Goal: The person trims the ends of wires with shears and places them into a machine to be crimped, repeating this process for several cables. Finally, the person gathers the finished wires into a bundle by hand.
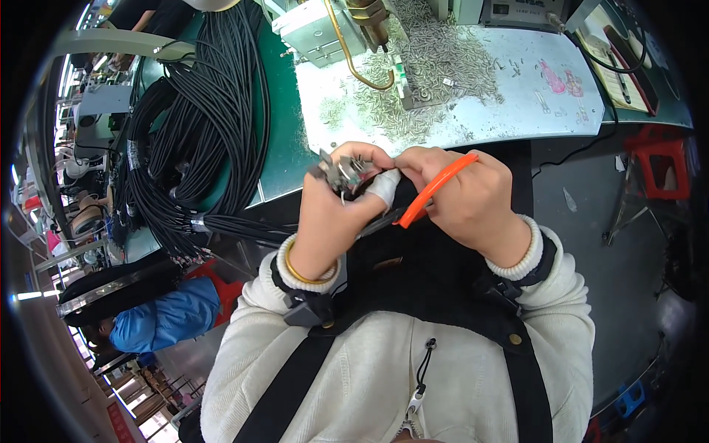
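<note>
Orange-handled tool (pixel 436 185) sits in right hand (pixel 478 198), frame centre; right fingers pinched against left fingers, object between unclear. Left hand (pixel 323 213) grips metal-ended bunch (pixel 342 177). Work seems underway, finished share unclear: loose pins (pixel 458 66) strew tabletop (pixel 517 122) top centre; black cables (pixel 229 96) heaped upper left.

A notebook (pixel 600 68) bearing a pen (pixel 624 90) lies near the counter's (pixel 281 159) right end. Off that end's front corner, a red stool (pixel 657 150) stands on the floor (pixel 628 295).
</note>
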A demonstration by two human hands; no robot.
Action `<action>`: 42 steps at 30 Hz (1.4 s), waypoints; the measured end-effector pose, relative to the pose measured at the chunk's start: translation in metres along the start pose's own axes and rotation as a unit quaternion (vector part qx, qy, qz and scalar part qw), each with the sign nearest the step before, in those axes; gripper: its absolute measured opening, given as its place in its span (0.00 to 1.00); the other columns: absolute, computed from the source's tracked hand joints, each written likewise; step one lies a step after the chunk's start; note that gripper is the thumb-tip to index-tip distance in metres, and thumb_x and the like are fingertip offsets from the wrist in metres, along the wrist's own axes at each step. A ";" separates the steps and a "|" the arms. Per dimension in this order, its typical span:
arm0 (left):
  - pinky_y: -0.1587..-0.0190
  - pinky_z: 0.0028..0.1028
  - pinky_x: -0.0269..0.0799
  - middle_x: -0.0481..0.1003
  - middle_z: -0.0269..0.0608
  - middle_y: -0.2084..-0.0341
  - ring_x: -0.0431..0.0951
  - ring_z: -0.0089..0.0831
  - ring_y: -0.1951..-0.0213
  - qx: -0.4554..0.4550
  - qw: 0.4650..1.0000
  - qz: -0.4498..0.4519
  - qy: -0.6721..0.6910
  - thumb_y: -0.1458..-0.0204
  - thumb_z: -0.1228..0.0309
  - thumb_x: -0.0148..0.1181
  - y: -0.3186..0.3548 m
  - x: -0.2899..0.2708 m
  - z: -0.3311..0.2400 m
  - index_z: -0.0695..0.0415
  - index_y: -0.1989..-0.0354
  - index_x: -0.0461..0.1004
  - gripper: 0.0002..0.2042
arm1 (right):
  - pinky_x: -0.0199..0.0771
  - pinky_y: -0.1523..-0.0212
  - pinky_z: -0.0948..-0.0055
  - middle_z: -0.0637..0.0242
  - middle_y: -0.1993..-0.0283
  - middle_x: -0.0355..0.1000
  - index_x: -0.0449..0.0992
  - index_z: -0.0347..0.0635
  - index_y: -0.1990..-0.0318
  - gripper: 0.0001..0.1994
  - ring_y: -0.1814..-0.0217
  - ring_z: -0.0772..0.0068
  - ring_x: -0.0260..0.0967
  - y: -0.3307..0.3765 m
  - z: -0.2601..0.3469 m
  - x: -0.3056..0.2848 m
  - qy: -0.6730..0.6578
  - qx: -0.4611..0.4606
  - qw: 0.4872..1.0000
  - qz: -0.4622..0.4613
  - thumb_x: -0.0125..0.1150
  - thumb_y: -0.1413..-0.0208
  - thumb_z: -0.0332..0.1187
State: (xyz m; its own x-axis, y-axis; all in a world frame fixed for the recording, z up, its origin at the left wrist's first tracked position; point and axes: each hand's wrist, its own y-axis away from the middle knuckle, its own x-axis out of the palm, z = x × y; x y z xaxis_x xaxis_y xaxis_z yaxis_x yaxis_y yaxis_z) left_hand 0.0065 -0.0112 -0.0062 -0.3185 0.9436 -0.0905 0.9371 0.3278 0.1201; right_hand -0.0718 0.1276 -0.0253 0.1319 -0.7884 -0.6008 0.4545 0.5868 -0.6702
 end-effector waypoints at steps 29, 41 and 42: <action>0.79 0.15 0.57 0.69 0.31 0.78 0.63 0.14 0.79 -0.092 0.994 0.009 0.064 0.58 0.79 0.56 -0.011 -0.011 -0.016 0.64 0.69 0.71 0.06 | 0.55 0.87 0.78 0.65 0.89 0.61 0.65 0.35 0.78 0.11 0.89 0.75 0.61 0.027 0.004 0.020 -0.182 0.249 0.942 0.132 0.59 0.55 0.31; 0.86 0.15 0.51 0.65 0.30 0.83 0.59 0.15 0.85 -0.130 0.959 0.065 0.243 0.55 0.76 0.54 -0.085 -0.013 -0.001 0.62 0.68 0.69 0.06 | 0.55 0.90 0.84 0.72 0.86 0.60 0.65 0.37 0.71 0.09 0.91 0.83 0.55 -0.032 -0.023 0.009 -0.388 0.445 0.804 -0.077 0.52 0.48 0.35; 0.86 0.15 0.51 0.65 0.30 0.83 0.59 0.15 0.85 -0.131 0.959 0.065 0.243 0.55 0.76 0.54 -0.087 -0.013 -0.002 0.62 0.68 0.69 0.06 | 0.55 0.90 0.84 0.72 0.86 0.60 0.65 0.37 0.71 0.09 0.91 0.83 0.55 -0.037 -0.031 0.010 -0.388 0.446 0.803 -0.077 0.52 0.48 0.35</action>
State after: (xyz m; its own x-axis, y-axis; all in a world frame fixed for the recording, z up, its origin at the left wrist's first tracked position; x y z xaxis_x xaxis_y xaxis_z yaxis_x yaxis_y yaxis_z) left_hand -0.0710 -0.0518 -0.0135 -0.2906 0.8664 0.4060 0.9254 0.1465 0.3497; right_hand -0.1143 0.1034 -0.0198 0.3654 -0.9198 0.1430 0.9225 0.3784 0.0770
